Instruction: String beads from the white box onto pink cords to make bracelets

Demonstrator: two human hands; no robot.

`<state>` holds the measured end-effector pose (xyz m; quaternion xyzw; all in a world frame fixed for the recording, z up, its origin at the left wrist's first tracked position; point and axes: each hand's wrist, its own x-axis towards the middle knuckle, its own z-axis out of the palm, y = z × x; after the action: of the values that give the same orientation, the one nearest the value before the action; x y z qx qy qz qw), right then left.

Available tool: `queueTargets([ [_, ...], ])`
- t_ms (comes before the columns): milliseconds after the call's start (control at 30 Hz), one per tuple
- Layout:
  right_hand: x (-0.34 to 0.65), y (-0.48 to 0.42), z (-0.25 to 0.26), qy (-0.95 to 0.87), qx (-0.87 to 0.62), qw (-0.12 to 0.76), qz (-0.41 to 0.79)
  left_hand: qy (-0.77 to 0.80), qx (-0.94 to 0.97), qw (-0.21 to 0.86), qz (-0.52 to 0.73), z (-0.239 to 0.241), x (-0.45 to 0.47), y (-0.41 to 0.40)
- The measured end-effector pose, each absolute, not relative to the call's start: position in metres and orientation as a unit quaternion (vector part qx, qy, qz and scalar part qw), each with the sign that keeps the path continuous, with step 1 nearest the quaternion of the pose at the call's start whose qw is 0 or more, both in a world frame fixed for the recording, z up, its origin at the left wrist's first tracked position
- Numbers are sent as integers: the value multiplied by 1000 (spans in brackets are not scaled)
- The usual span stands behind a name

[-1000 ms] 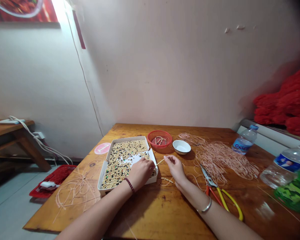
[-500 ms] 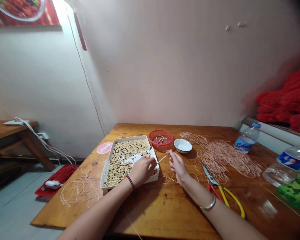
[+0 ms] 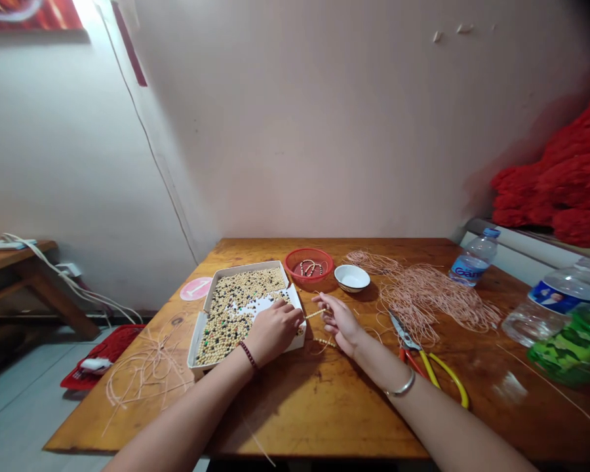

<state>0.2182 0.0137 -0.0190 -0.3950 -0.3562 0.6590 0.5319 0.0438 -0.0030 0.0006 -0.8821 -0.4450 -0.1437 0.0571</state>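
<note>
A short row of pale beads on a string (image 3: pixel 314 314) spans the gap between my two hands. My left hand (image 3: pixel 277 326), a dark bead bracelet at its wrist, is closed at the string's left end, over the right edge of a white box (image 3: pixel 201 328) full of beads (image 3: pixel 246 278). Most beads are pale, with dark and a few green ones among them. With its fingers curled, my right hand (image 3: pixel 343 322) holds the right end of the row. Another length of strung beads (image 3: pixel 325 342) hangs or lies below it; its upper end is hidden.
Behind are a red basket (image 3: pixel 302 276) holding bead loops and a white bowl (image 3: pixel 353 278). To the right lie tangled pink cords (image 3: pixel 427 295), yellow-handled pliers (image 3: pixel 430 370) and plastic bottles (image 3: pixel 472 259). More cord (image 3: pixel 147 367) spreads at the table's left.
My right hand has come closer to my left, and its fingers now meet the bead row's right end, which stuck out free before. The whole view has shifted slightly.
</note>
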Motion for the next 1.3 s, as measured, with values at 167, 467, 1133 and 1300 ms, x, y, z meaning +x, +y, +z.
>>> queueTargets([
  [167, 218, 12, -15, -377, -398, 533, 645, -436, -887, 78, -130, 1, 44, -3],
  [467, 219, 16, -24, -402, -407, 540, 617, -463, -872, 104, -117, 2, 41, -2],
  [1133, 227, 19, -17, -383, -413, 533, 631, -444, -883, 100, -117, 2, 39, 0],
  [1300, 227, 21, -22, -317, -385, 507, 704, -409, -901, 73, -127, 2, 41, -2],
])
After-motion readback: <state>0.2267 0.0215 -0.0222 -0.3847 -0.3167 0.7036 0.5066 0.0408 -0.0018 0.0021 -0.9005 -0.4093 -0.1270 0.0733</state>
